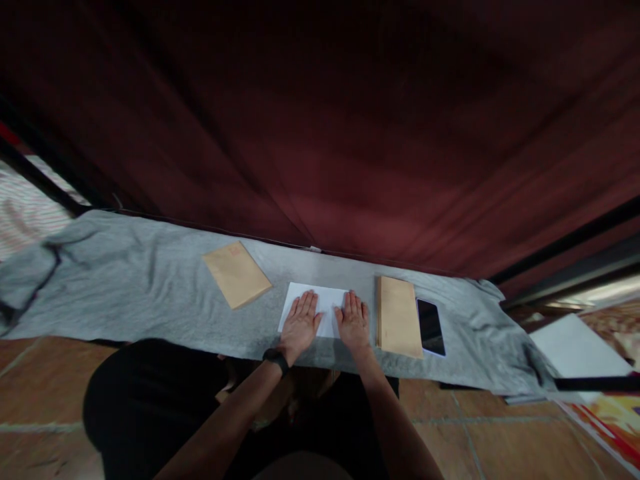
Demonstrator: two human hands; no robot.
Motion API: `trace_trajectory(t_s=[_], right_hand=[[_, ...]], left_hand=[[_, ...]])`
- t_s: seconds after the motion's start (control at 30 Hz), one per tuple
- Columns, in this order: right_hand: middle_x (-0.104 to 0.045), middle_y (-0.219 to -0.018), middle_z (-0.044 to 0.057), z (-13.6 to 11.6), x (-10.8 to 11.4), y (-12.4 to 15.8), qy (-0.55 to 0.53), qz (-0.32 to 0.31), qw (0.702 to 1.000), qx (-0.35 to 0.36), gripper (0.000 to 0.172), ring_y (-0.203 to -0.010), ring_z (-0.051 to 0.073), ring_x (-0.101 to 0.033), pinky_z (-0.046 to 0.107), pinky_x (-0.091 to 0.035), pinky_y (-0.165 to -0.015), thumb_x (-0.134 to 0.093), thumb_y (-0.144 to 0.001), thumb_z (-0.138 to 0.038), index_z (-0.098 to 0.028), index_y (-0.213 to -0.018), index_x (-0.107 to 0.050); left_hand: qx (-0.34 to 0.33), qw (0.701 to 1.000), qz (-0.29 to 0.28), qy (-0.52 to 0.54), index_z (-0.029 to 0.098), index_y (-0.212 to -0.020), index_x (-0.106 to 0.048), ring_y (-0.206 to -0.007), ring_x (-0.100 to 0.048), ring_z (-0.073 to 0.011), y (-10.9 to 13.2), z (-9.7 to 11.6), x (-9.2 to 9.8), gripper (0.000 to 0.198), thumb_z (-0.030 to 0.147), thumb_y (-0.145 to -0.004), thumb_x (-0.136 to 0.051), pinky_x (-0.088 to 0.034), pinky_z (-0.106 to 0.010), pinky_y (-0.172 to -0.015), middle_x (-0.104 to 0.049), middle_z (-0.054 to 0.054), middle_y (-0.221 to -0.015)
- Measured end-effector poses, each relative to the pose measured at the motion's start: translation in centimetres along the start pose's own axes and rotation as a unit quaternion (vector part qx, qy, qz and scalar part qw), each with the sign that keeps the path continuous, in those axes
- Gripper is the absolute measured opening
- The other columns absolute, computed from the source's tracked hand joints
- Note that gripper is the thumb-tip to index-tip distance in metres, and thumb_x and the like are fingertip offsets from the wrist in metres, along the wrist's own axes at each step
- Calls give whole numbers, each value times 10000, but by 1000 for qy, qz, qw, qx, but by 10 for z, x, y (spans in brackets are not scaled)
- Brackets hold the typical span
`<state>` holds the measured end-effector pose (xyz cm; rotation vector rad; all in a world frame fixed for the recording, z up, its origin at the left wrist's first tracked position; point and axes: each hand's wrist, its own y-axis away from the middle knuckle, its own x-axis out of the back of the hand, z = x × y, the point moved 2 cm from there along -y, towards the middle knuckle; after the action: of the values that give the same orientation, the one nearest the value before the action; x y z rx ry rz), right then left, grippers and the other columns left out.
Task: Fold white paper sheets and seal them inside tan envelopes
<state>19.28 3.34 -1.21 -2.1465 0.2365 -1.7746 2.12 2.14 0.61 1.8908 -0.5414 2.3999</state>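
A white sheet of paper point(326, 308), perhaps folded, lies on the grey cloth in front of me. My left hand point(301, 321) rests flat on its left part, fingers stretched out, a dark band on the wrist. Flat on the right part lies my right hand point(354, 323), its fingers also extended. Between the two thumbs the paper shows bare. To the left, a tan envelope point(237, 275) sits at a slant, apart from my hand. Just right of my right hand is a stack of tan envelopes point(400, 316).
A phone point(431, 327) with a dark screen lies beside the envelope stack. Grey cloth point(170, 287) covers the narrow bench. A dark red curtain point(320, 160) hangs behind it. White sheets point(580, 347) are at the far right, above the tiled floor point(445, 427).
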Motion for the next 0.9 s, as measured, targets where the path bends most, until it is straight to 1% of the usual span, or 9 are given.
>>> trace_trajectory(t_s=[0.07,0.17,0.27,0.37,0.43,0.5,0.63,0.77,0.9], right_hand=[[-448,-1516,252,-8,3,-4,-9,2,1000,-19,578,-1418,342,-423,579,-275,-1165,-320,-1062,-382,-17,-1502,-407],[-419,-1537,244,-32,4,-11,-38,-19,998,-39,563,-1454,332,-373,573,-261,-1175,-309,-1059,-351,-29,-1514,-393],[-380,-1583,167,-60,-1,-17,-77,-85,993,8,542,-1484,264,-333,477,-251,-1204,-298,-1064,-353,-91,-1530,-390],[-385,-1590,122,-71,-5,-17,-87,-121,988,33,521,-1493,231,-317,447,-221,-1222,-283,-1073,-369,-139,-1520,-423],[-371,-1598,112,-67,-6,-16,-80,-120,989,35,518,-1494,233,-315,449,-208,-1227,-294,-1073,-372,-149,-1525,-414],[-355,-1604,114,-58,-6,-14,-71,-106,991,35,524,-1490,242,-321,455,-211,-1225,-324,-1068,-373,-150,-1537,-390],[-378,-1584,157,-39,-4,-10,-59,-68,996,22,548,-1477,261,-345,479,-244,-1209,-374,-1055,-372,-122,-1542,-373],[-410,-1556,199,-25,-3,-6,-42,-33,999,3,570,-1465,284,-367,505,-271,-1192,-357,-1058,-381,-69,-1535,-368],[-407,-1555,217,-10,-2,-2,-24,-23,999,-6,595,-1460,301,-367,514,-279,-1181,-341,-1061,-404,-45,-1535,-354]], left_hand=[[1,1000,-3,0,77,-1529,-378,-1515,-268,-253,0,0,-2,588,375,-1032,-283,-251,-473,-1238,-388,-156,-1581],[-1,1000,-12,-6,92,-1532,-377,-1520,-254,-249,0,-3,-3,570,331,-1021,-296,-242,-482,-1239,-380,-149,-1587],[-9,999,-41,-18,74,-1518,-397,-1520,-254,-239,0,-7,-5,556,209,-987,-304,-225,-459,-1244,-371,-148,-1594],[-14,998,-51,-22,61,-1511,-402,-1519,-257,-232,1,-11,-5,563,166,-966,-308,-217,-433,-1248,-366,-146,-1600],[-8,999,-39,-18,69,-1517,-395,-1519,-258,-227,2,-15,-4,558,208,-985,-299,-218,-426,-1250,-366,-137,-1602],[3,1000,-24,-14,76,-1522,-388,-1520,-256,-226,3,-19,-3,561,268,-1006,-284,-219,-422,-1250,-366,-133,-1603],[37,999,-9,-15,50,-1533,-361,-1520,-254,-244,4,-30,-2,602,359,-1024,-269,-223,-427,-1249,-363,-157,-1598],[66,998,-8,-22,35,-1546,-323,-1518,-258,-258,7,-38,-1,636,395,-1026,-259,-232,-446,-1244,-349,-176,-1599],[78,997,-1,-18,56,-1559,-304,-1515,-268,-267,11,-44,1,643,401,-1019,-267,-234,-467,-1241,-340,-165,-1604]])
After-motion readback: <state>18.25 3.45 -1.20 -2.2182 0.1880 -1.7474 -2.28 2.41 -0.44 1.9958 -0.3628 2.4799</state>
